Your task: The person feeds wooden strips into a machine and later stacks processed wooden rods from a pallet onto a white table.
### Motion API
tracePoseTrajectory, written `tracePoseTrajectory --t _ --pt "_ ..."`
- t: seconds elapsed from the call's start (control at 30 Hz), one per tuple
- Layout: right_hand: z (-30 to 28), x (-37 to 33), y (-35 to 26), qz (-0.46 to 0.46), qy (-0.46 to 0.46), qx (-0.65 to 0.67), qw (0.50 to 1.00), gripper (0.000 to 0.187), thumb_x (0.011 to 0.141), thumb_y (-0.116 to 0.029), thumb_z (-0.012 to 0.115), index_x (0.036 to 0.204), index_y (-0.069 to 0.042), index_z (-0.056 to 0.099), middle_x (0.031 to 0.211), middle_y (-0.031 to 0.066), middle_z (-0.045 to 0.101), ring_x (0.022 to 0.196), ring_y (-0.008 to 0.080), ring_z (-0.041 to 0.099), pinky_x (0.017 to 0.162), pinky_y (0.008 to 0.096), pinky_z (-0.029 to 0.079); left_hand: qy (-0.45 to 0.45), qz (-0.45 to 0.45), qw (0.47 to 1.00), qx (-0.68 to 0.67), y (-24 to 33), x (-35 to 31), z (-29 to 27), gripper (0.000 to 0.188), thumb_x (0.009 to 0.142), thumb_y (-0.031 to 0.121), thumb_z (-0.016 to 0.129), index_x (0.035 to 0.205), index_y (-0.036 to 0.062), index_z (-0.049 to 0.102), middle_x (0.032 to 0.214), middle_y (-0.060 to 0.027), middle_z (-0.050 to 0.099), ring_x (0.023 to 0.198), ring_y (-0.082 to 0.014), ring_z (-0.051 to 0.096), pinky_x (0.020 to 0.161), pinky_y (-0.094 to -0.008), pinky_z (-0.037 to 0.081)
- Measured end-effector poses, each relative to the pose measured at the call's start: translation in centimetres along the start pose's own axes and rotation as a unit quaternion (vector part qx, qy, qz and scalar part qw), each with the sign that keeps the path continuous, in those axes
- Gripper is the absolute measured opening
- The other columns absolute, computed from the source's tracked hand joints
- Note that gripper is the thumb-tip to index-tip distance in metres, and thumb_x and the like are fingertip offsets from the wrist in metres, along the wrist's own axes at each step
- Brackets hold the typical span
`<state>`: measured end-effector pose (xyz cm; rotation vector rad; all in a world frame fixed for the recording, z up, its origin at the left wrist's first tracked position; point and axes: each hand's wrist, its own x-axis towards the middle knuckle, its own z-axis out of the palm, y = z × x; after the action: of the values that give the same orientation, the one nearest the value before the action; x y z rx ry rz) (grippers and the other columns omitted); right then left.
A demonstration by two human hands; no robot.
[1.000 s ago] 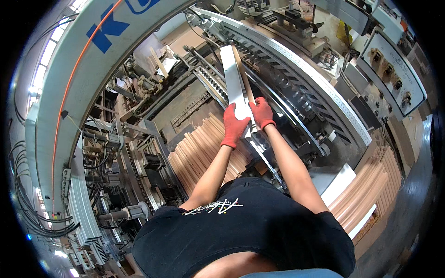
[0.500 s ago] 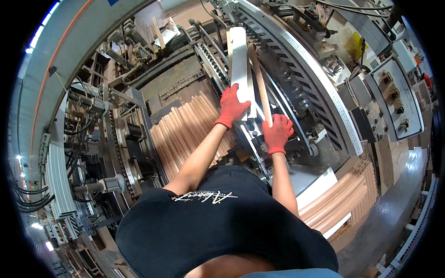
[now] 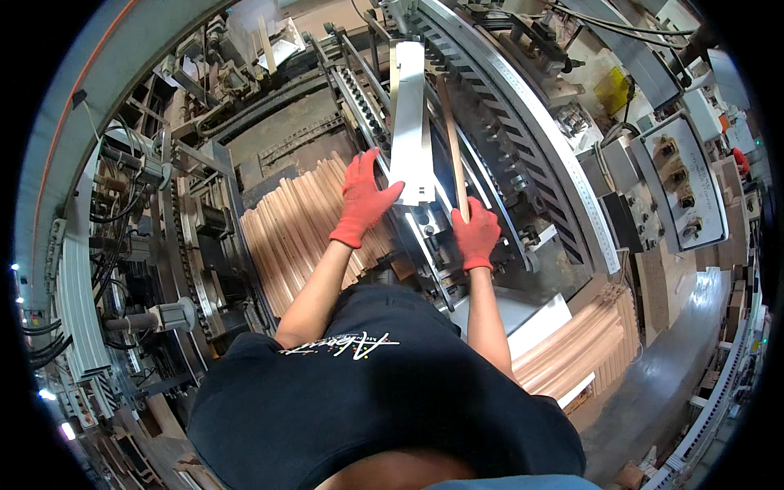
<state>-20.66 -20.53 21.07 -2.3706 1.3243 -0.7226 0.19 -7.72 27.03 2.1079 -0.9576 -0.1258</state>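
Observation:
My left hand (image 3: pixel 365 200), in a red work glove, is held beside the near end of a long white flat bar (image 3: pixel 408 122). Its fingers are apart and nothing is in them. The bar lies lengthwise on the machine in front of me. To its right, a narrow wooden strip (image 3: pixel 452 135) points away from me. My right hand (image 3: pixel 475 234), also red-gloved, is closed around the strip's near end. Part of that grip is hidden under the glove.
Rows of wooden strips (image 3: pixel 302 216) lie at the left, and another stack (image 3: pixel 576 347) sits at the lower right. A curved metal rail (image 3: pixel 535 106) with a scale runs along the machine's right. Farther right stands a control panel (image 3: pixel 679 181) with several knobs.
My left hand has come off the white bar and moved left, its fingers spreading. My right hand still grips the wooden strip. The whole view has shifted slightly.

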Motion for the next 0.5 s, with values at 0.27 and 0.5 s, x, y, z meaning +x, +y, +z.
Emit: tracePoseTrajectory --t 0.27,0.5 --pt "-1.6 -0.3 -0.5 0.067 -0.048 0.123 0.989 0.033 0.079 -0.024 0.066 0.106 -0.005 0.065 0.088 0.0185 0.070 0.083 0.0380 0.068 0.076 0.0461 0.053 0.011 0.043 0.994 -0.096 2.0 -1.6 -2.4 0.074 0.081 0.029 0.078 0.143 0.0066 0.043 0.134 -0.0243 0.053 0.129 -0.0362 0.048 0.107 -0.0436 0.040" --pt "-9.2 -2.6 -7.1 -0.072 -0.032 0.099 0.992 0.053 0.076 -0.018 0.074 0.125 -0.004 0.059 0.110 0.0159 0.064 0.096 0.0351 0.065 0.079 0.0423 0.052 -0.205 -0.175 0.735 -0.623 4.4 -3.2 -0.2 0.062 0.104 0.042 0.050 0.153 0.0095 0.029 0.136 -0.0134 0.053 0.122 -0.0216 0.053 0.098 -0.0355 0.049"
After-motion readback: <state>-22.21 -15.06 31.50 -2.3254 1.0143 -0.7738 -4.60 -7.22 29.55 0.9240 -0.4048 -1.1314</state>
